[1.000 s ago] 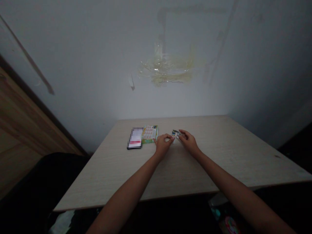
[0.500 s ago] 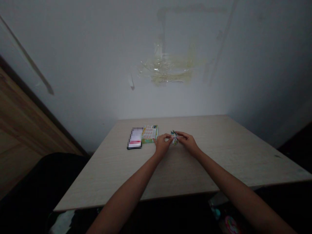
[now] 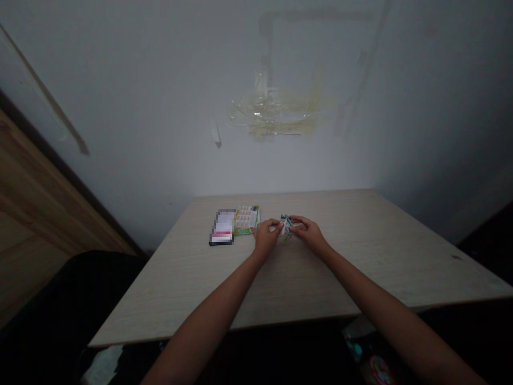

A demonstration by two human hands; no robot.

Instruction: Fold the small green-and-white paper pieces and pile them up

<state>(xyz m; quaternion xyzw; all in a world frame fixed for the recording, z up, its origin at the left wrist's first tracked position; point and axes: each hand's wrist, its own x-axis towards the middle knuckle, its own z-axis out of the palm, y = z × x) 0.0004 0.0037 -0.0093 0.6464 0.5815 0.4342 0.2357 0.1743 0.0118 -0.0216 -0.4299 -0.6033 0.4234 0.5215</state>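
The small colourful piece [image 3: 286, 219], which looks like paper or thin wrapping, is between the two hands, near the middle of the table [image 3: 320, 278]. What has just changed is mostly this piece: a moment ago it looked more spread, with a green strip standing out, and now it appears more gathered, with blue-green stripes at the top and a white part near the left thumb. The left hand [image 3: 265, 236] has its thumb and first finger together, clamped on the near left side of the piece. The right hand [image 3: 311, 233] holds the other side, its thumb and first finger closed on the edge, as far as I can judge; whether its other fingers also touch, I cannot tell. Both hands have stayed almost in the same place, so the change seems to be in the shape or turn of the piece, made by small finger movements. To the left, the phone [image 3: 223, 226] and the printed leaflet [image 3: 246, 218] have not moved; they lie side by side. The left hand is just beside the leaflet, but contact between them is not clear.
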